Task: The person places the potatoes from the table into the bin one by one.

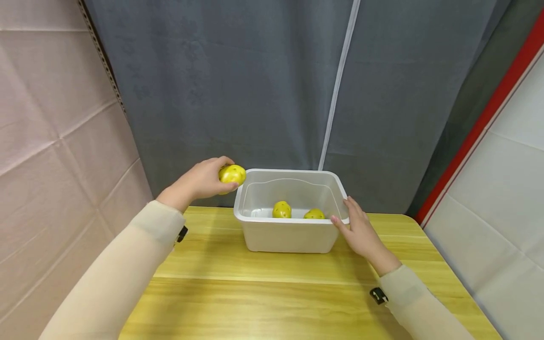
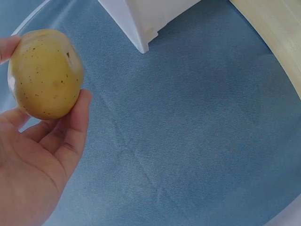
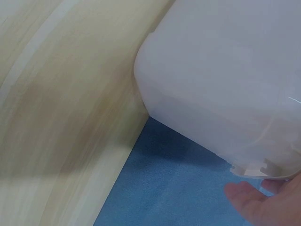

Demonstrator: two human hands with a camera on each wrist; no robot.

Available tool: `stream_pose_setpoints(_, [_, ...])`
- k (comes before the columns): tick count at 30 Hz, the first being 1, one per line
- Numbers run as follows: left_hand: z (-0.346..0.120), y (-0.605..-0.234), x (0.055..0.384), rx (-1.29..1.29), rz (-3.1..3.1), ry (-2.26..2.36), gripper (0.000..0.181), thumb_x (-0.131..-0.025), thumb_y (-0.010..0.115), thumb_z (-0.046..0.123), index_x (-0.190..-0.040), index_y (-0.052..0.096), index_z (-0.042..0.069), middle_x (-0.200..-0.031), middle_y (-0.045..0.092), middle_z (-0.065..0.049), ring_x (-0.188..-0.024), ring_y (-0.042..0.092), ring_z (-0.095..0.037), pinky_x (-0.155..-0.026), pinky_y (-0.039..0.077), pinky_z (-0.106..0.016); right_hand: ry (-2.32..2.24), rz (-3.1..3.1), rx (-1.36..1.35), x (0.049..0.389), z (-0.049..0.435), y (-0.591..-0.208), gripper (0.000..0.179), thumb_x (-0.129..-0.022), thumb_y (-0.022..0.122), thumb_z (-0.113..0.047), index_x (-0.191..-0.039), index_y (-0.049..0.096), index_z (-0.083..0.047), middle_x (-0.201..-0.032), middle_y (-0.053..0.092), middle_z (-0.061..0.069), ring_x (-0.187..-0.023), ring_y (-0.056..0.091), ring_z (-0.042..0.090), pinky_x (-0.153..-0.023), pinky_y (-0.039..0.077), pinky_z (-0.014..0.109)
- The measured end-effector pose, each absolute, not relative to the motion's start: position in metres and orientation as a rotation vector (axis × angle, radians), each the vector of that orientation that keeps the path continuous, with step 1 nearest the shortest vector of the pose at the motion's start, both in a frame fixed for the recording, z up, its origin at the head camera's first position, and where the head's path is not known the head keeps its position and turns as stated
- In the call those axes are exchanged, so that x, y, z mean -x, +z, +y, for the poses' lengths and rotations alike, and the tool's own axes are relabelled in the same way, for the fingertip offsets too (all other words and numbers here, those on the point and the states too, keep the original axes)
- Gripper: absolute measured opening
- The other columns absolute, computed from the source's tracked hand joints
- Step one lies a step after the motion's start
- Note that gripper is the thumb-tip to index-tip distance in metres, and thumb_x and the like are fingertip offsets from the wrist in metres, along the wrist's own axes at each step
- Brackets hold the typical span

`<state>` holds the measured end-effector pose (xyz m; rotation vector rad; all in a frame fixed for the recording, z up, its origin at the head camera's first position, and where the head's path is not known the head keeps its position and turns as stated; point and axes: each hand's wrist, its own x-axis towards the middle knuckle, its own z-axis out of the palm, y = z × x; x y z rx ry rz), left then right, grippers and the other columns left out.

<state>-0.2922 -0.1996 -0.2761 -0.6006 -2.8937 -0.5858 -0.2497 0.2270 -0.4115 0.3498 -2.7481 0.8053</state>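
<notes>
The left hand [image 1: 199, 178] grips a yellow potato [image 1: 232, 174] left of the head view's centre, its forearm [image 1: 114, 278] slanting up from lower left. From lower right, the right hand [image 1: 361, 233] touches the right rim of a white bin [image 1: 289, 237], thumb and fingers spread; two other potatoes [image 1: 282, 210] lie inside.

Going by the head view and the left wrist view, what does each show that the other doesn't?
Only the head view shows two potatoes inside the white bin, the right hand at its rim, and the sleeves.
Only the left wrist view shows the palm side of the left hand.
Both show that hand holding another potato, part of the bin, the wooden table and the curtain.
</notes>
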Motion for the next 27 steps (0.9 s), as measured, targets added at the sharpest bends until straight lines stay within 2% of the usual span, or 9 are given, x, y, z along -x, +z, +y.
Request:
stream_pose_setpoints(14, [-0.190,-0.267,0.299,0.607,-2.893,-0.555,0.059,-0.086,0.071,0.042,-0.135,0.053,0.014,-0.109,0.061,-0.004,-0.089,0.056,-0.024,-0.077,0.048,-0.038,0.798,-2.749,-0.341,0.246,0.229,-0.410,0.082,-0.103,0.047,-0.053,-0.156,0.022,0.004,-0.163,0.013,0.025,-0.144,0.020,0.051,-0.110,0.023,0.071])
stream_pose_setpoints(27, [-0.182,-0.268,0.303,0.709,-2.927,-0.474,0.059,-0.087,0.070,0.041,-0.134,0.054,0.009,-0.110,0.061,-0.006,-0.090,0.056,-0.024,-0.077,0.047,-0.038,0.796,-2.743,-0.345,0.249,0.228,-0.412,0.081,-0.103,0.048,-0.052,-0.156,0.022,0.004,-0.163,0.013,0.025,-0.144,0.020,0.052,-0.110,0.023,0.071])
